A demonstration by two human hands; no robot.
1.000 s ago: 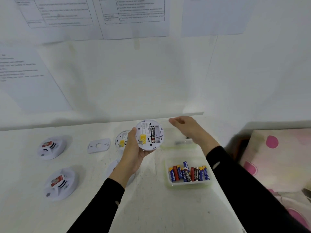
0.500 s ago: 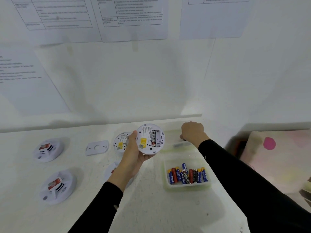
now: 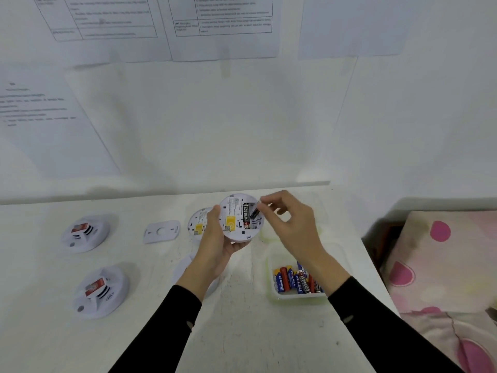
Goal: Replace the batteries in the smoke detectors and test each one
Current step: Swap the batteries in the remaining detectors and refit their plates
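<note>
My left hand (image 3: 215, 244) grips a round white smoke detector (image 3: 236, 220) with its back facing me. One black battery (image 3: 246, 216) sits in its open compartment. My right hand (image 3: 291, 224) pinches a second black battery (image 3: 255, 210) and holds it tilted at the empty slot beside the first. A clear plastic tub (image 3: 271, 275) of several loose batteries (image 3: 295, 281) stands on the table under my right wrist.
Another detector (image 3: 197, 223) lies back-up behind my left hand, with a white mounting plate (image 3: 160, 232) to its left. Two detectors (image 3: 85, 232) (image 3: 100, 290) sit face-up at the left. A pink-spotted cloth (image 3: 443, 265) lies past the table's right edge.
My right hand went to the far side of the tub, picked up a black battery and brought it left to the detector's open compartment. My left hand kept holding the detector.
</note>
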